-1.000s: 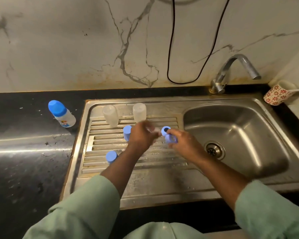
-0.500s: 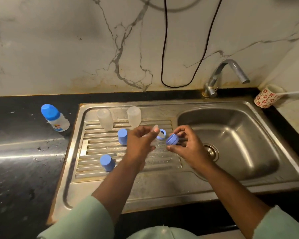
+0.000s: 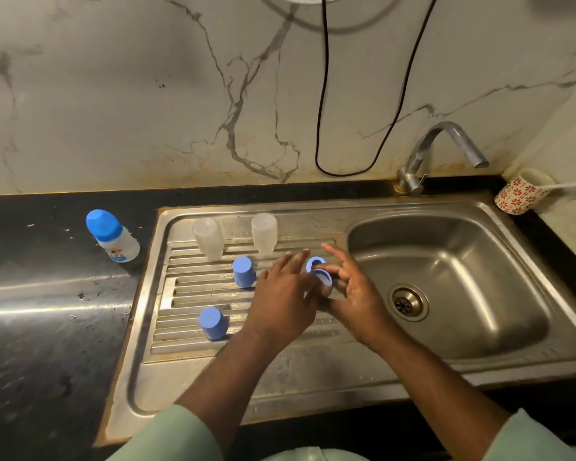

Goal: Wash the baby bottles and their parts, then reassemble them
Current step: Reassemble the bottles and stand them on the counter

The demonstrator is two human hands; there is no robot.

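- Our right hand (image 3: 353,294) grasps a blue ring (image 3: 323,277); our left hand (image 3: 285,294) meets it, grip hidden.
- 2 upturned clear bottles (image 3: 208,237) beyond our fingertips; label print unreadable.

Two clear bottle bodies (image 3: 208,238) (image 3: 264,233) stand upside down at the back of the steel draining board, centre frame, with two blue caps (image 3: 243,271) (image 3: 213,323) standing on its ribs below them. A blue screw ring (image 3: 315,263) lies just right of the caps, and another blue ring (image 3: 325,278), partly hidden, sits between the fingers beside it. An assembled bottle with a blue cap (image 3: 113,235) stands on the dark counter at left.
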